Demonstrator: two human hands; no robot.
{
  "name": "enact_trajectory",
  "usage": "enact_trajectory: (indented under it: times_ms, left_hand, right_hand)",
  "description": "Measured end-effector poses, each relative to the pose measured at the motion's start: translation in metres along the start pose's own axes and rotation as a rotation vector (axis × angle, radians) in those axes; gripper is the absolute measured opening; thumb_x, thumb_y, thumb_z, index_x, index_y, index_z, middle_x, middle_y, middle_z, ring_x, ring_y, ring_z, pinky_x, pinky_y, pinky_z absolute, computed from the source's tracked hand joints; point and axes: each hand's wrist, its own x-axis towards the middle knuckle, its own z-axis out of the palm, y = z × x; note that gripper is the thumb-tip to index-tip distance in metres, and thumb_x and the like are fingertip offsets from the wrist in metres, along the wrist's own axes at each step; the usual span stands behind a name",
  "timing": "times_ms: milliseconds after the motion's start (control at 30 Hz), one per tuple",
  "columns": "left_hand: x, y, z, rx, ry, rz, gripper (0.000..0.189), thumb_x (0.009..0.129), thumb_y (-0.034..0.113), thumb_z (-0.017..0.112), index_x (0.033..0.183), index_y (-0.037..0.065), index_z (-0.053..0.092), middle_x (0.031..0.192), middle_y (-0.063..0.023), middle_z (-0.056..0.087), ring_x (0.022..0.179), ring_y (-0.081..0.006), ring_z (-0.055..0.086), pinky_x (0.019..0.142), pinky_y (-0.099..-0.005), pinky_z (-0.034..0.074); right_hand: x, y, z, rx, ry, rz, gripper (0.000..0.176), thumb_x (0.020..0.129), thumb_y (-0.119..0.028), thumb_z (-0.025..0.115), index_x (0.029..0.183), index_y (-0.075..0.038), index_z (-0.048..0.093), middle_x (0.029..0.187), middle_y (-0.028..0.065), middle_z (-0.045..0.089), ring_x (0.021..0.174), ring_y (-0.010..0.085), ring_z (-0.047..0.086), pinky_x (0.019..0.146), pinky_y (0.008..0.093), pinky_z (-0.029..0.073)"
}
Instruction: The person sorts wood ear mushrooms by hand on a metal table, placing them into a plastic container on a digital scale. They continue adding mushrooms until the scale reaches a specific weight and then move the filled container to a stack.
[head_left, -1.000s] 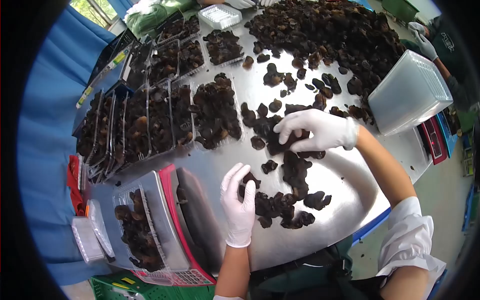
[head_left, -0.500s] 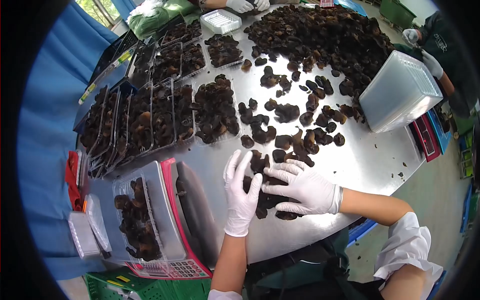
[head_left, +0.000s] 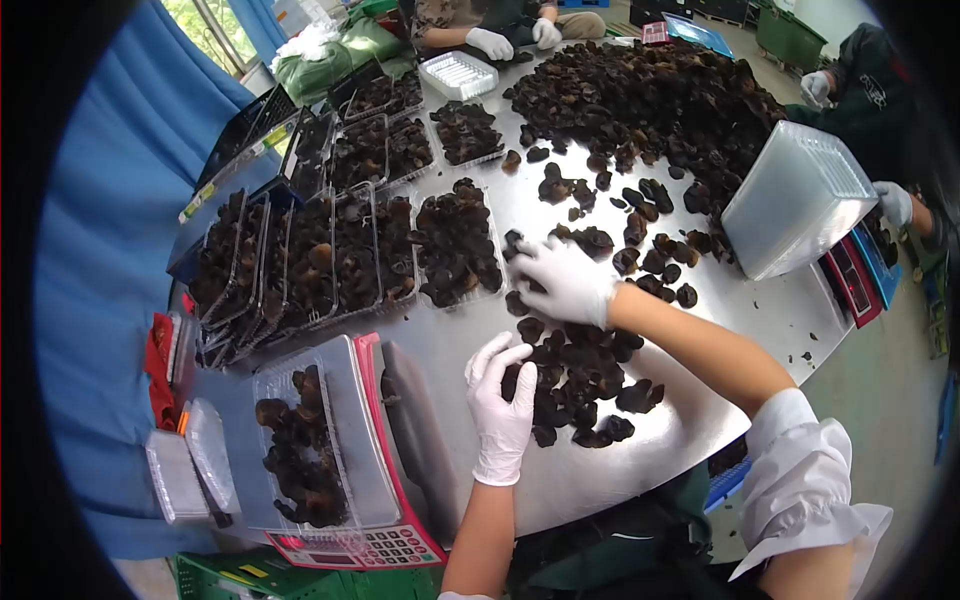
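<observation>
White gloves cover both my hands. My left hand rests with its fingers apart at the left edge of a loose cluster of dark fungus pieces on the metal table. Farther forward, my right hand is spread over some more pieces, its fingertips beside small ones. What lies under its palm is hidden. To the left, an open clear tray partly filled with fungus sits on a scale with a red rim.
Filled clear trays stand in rows at the left. A big fungus heap lies at the back. A stack of empty trays stands at the right. Two co-workers' gloved hands are at the far side and right.
My right hand has moved forward, away from my left hand, uncovering the near cluster. My left hand has shifted slightly. The view has shifted, showing more of the far co-worker.
</observation>
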Motion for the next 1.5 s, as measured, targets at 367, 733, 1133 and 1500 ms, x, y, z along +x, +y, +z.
enact_trajectory:
  times_ms: [367,733,1133,1500]
  left_hand:
    - [-0.002,0.009,0.007,0.154,-0.129,-0.041,0.026,0.094,0.029,0.066,0.111,0.008,0.070,0.145,-0.0155,0.048,0.139,-0.0339,0.036,0.116,-0.0462,0.026]
    - [-0.001,-0.001,-0.003,-0.001,0.077,-0.162,0.016,0.091,0.013,0.066,0.105,0.006,0.070,0.135,-0.0117,0.055,0.131,-0.0291,0.044,0.112,-0.0416,0.033]
    - [-0.004,-0.006,0.003,0.016,0.080,-0.106,0.018,0.096,0.010,0.060,0.109,0.003,0.070,0.135,-0.0131,0.056,0.128,-0.0265,0.050,0.111,-0.0385,0.036]
    - [-0.004,-0.007,0.008,-0.042,0.075,-0.144,0.023,0.093,0.008,0.064,0.115,0.005,0.068,0.133,-0.0124,0.057,0.128,-0.0274,0.049,0.111,-0.0393,0.036]
  right_hand:
    - [-0.063,0.006,-0.059,0.460,0.178,0.032,0.014,0.089,-0.015,0.062,0.094,-0.004,0.069,0.106,0.0166,0.070,0.082,0.0314,0.066,0.081,0.0418,0.054]
    - [-0.082,0.029,-0.075,0.759,0.232,0.246,0.035,0.087,-0.001,0.061,0.122,-0.007,0.066,0.117,0.0095,0.066,0.111,0.0269,0.061,0.099,0.0360,0.047]
    - [-0.096,0.029,-0.042,0.079,0.283,0.033,0.022,0.089,-0.012,0.061,0.107,-0.018,0.072,0.107,0.0061,0.068,0.121,0.0276,0.054,0.112,0.0541,0.028]
    - [-0.222,0.026,-0.099,0.692,0.542,0.521,0.011,0.092,0.004,0.062,0.098,-0.001,0.071,0.094,0.0056,0.069,0.094,0.0125,0.063,0.084,0.0275,0.051]
